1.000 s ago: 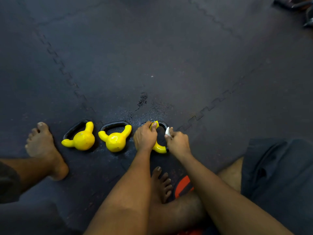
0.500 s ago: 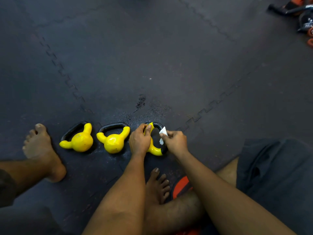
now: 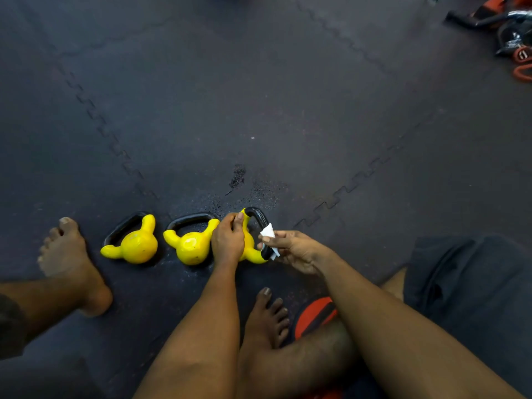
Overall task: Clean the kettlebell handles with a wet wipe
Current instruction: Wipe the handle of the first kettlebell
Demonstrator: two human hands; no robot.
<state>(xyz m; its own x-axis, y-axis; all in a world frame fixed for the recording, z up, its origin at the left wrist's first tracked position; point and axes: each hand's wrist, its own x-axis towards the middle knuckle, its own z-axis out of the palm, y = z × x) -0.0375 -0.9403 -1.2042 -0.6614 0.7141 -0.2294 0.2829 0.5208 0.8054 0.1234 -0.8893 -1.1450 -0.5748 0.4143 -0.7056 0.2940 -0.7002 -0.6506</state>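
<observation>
Rubber floor tiles (image 3: 259, 96) fill the scene, with gym gear (image 3: 512, 33) at the far right. Three yellow kettlebells lie in a near row: left kettlebell (image 3: 138, 246), middle kettlebell (image 3: 191, 247) and right kettlebell (image 3: 251, 249). The left hand (image 3: 229, 240) grips the right kettlebell, fingers curled round its body. The right hand (image 3: 296, 250) pinches a white wet wipe (image 3: 267, 231) against the right side of its black handle (image 3: 260, 218).

Dim, even light from overhead left the dark floor mat (image 3: 288, 96) underexposed toward the corners. Small glossy highlights marked the middle kettlebell (image 3: 191, 247) and the black handle (image 3: 262, 221). Shadows were soft; wide-angle distortion curved the mat seams; fine detail was slightly soft.
</observation>
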